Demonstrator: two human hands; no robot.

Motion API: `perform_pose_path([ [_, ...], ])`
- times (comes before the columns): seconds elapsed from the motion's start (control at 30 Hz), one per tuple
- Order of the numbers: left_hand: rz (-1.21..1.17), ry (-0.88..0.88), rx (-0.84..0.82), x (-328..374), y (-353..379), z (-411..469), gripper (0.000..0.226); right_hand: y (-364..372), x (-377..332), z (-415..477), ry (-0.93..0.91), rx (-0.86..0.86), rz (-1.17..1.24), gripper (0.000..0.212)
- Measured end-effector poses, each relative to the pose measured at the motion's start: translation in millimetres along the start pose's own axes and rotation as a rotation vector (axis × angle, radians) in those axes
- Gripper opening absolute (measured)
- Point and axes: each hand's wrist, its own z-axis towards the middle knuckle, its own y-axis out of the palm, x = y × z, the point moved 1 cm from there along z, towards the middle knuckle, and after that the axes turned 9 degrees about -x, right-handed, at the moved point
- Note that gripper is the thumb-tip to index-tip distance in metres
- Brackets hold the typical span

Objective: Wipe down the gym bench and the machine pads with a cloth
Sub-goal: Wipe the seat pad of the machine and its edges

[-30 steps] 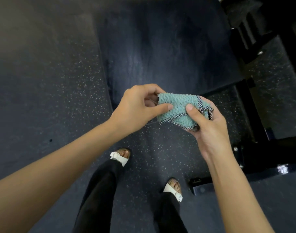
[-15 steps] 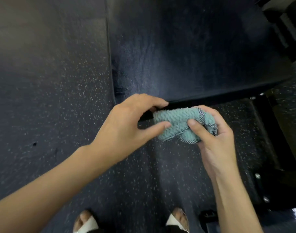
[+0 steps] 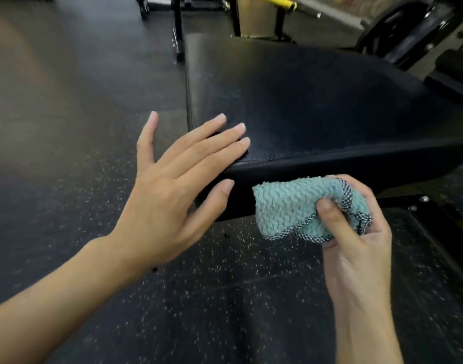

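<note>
My L grip (image 3: pixel 170 185) open, fingers flat on near corner of surface (image 3: pixel 317 101). R grip (image 3: pixel 356 232) clutching bunched cloth (image 3: pixel 290 206), just below surface front edge. Cloth soft, light, floppy; prob best kept wadded in palm.

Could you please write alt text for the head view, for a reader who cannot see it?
A right hand grips a bunched teal cloth at the near edge of a black bench pad; the open left hand lies over the pad's corner. Speckled dark floor below.
</note>
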Motion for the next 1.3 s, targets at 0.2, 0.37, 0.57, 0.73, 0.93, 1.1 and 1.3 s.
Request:
perform_pose_path([
  [0.2, 0.049, 0.106, 0.055, -2.8, 8.8, -7.4, 0.042, 12.9, 14.0, -4.8, -0.139, 0.081, 0.019, 0.024],
  [0.37, 0.222, 0.112, 0.039, -6.9, 10.4, -18.8, 0.051, 29.3, 27.2, -0.3, -0.299, 0.258, -0.109, 0.019],
  [0.57, 0.216, 0.085, -0.02, -5.1, 6.6, -22.4, 0.06, 48.6, 35.7, 1.2, -0.565, 0.674, -0.551, 0.043],
  [0.73, 0.148, 0.057, -0.073, -2.5, 6.2, -21.9, 0.067, 55.3, 46.3, 8.4, -0.764, 0.826, -0.731, 0.019],
  [0.93, 0.117, 0.047, -0.106, -2.4, 5.0, -23.2, 0.072, 70.1, 68.1, 16.5, -0.893, 0.606, -0.575, 0.024],
  [1.1, 0.081, 0.057, -0.112, -3.4, 3.8, -22.3, 0.072, 87.2, 80.8, 14.7, -0.784, 0.423, -0.613, 0.047],
  [1.3, 0.108, 0.087, -0.139, -7.7, 1.0, -23.2, 0.073, 85.9, 84.7, 29.9, -0.809, 0.488, -0.659, 0.056],
])
